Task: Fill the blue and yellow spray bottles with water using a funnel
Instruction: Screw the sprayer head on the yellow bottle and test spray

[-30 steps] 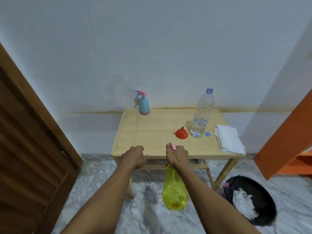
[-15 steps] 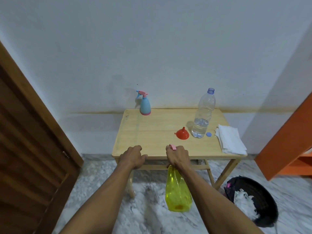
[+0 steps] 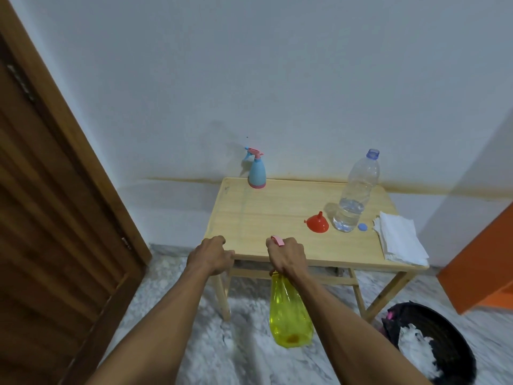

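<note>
Yellow spray bottle (image 3: 290, 315), thin plastic and seemingly empty, so light, hangs before the table (image 3: 277, 212) edge, right hand (image 3: 287, 257) gripping its pink-triggered neck; left hand (image 3: 212, 255) curls empty.

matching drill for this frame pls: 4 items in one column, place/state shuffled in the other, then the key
Things:
1. yellow translucent plastic spray bottle
2. small blue plastic spray bottle with pink trigger
3. red plastic funnel
4. clear plastic water bottle

Place or state:
A. mouth-down on the wooden table, spout pointing up
B. uncapped, upright, water only in its lower part
C. hanging below the table's near edge, gripped at the top by the right hand
D. upright at the table's far edge by the wall

Pairs: 1-C, 2-D, 3-A, 4-B
</note>
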A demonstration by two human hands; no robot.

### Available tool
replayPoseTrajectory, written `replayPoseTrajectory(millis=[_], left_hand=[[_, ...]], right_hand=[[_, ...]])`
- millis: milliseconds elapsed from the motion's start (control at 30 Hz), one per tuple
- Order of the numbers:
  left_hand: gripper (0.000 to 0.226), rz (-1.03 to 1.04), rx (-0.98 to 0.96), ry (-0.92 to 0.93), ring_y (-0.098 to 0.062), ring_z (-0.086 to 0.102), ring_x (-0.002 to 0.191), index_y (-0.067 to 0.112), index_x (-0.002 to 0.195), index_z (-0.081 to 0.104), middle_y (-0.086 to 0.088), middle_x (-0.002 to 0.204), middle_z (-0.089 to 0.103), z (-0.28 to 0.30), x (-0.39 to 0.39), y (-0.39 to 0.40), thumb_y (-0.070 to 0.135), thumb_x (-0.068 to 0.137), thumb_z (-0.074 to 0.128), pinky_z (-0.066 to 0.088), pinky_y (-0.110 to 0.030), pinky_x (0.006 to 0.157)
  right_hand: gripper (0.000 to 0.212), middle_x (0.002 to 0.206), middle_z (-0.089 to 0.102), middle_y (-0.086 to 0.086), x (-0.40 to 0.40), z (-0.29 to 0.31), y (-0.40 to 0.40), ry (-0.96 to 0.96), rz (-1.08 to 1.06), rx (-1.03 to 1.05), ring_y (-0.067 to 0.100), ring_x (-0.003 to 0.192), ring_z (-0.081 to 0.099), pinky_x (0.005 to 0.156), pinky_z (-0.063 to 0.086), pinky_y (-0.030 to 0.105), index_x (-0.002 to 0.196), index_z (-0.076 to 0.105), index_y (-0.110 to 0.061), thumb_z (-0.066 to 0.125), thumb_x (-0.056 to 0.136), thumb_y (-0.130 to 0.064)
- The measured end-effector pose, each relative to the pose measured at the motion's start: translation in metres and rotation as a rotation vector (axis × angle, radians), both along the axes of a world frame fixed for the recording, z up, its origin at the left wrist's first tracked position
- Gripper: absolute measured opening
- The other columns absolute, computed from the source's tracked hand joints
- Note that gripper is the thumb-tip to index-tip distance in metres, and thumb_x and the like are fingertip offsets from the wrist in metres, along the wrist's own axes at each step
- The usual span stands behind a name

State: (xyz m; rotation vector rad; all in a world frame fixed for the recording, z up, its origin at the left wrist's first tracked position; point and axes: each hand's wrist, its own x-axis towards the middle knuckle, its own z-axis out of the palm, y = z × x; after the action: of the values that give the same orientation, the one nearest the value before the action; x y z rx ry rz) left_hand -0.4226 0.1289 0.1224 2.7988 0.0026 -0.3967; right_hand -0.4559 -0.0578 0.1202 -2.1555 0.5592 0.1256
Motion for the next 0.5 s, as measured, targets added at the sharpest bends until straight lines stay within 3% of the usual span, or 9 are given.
replayPoseTrajectory(millis=[233,400,500], left_hand=[[0.048,0.037,-0.006,0.005,-0.03,0.06,0.107,0.018,0.132,0.052,-0.008,0.129,0.058,-0.002,-0.005,0.022,0.048,0.094,0.051,0.053,-0.041,0.085],[0.046,0.028,-0.026,0.004,-0.029,0.059,0.108,0.018,0.13,0.053,-0.008,0.129,0.059,-0.007,-0.007,0.019,0.044,0.091,0.052,0.053,-0.041,0.086],[0.053,-0.015,-0.088,0.001,-0.03,0.056,0.119,0.02,0.139,0.049,-0.008,0.139,0.053,-0.006,-0.006,0.001,0.046,0.093,0.055,0.05,-0.042,0.094]], right_hand=[[0.054,0.09,0.062,0.012,0.001,-0.007,0.019,-0.013,0.034,0.038,0.038,0.072,0.071,0.072,0.062,0.053,0.087,0.063,-0.006,0.046,0.079,-0.056],[0.051,0.075,0.069,0.01,-0.005,-0.004,0.014,-0.061,0.021,0.045,0.031,0.065,0.072,0.071,0.062,0.049,0.072,0.064,-0.011,0.043,0.082,-0.056],[0.05,0.07,0.067,0.009,-0.016,0.01,0.003,-0.148,-0.038,0.049,0.031,0.067,0.069,0.073,0.059,0.048,0.069,0.061,-0.013,0.042,0.083,-0.057]])
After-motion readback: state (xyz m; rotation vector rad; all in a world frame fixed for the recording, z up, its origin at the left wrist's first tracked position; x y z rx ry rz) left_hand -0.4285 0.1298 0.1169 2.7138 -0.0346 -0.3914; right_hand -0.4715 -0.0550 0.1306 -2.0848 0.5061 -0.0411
